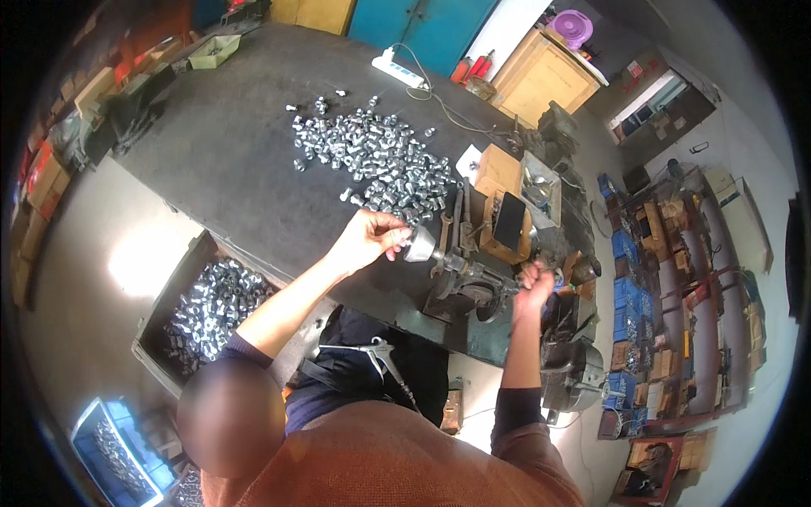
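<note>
My left hand (372, 241) is closed in a pinch at the mouth of a silver cone-shaped chuck (420, 244); what lies between the fingertips is too small to make out. The chuck sits on the left end of a dark metal bench device (477, 283). At the device's other end, my right hand (535, 287) is closed, its fingers curled round a part they hide. Just beyond my left hand spreads a heap of shiny metal fittings (372, 156) on the dark workbench (228, 127). Wrenches (460, 215) lie beside the device.
A bin of metal fittings (220, 308) stands below the bench at left. Right of the wrenches is a cardboard box (498, 173) with a black phone (509, 220) by it. An air blow gun (376, 355) hangs before my body. A power strip (400, 70) lies at the far edge.
</note>
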`<control>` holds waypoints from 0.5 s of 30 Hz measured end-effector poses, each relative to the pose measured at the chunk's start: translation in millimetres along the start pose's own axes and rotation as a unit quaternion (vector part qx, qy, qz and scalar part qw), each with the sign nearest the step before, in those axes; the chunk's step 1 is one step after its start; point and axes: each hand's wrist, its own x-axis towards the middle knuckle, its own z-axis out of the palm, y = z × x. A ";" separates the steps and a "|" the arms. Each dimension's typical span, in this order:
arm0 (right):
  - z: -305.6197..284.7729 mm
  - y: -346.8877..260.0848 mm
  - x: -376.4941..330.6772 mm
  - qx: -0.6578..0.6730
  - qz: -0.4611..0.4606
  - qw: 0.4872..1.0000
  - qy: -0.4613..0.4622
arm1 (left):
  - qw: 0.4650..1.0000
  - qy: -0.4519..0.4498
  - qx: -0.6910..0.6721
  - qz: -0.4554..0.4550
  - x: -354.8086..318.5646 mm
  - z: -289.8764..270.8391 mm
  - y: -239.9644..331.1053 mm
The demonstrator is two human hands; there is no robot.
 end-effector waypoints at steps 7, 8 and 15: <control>-44.6 47.5 -36.7 -0.114 0.059 0.976 0.178 | 0.999 -0.015 -0.020 -0.019 0.7 0.7 -2.2; -53.1 44.3 -49.9 -0.107 0.079 0.979 0.157 | 0.999 -0.020 -0.036 -0.008 1.0 -0.2 -4.0; 29.3 -84.9 -108.8 -0.167 -0.143 0.966 -0.139 | 0.997 -0.011 -0.076 -0.023 -1.3 -6.3 2.3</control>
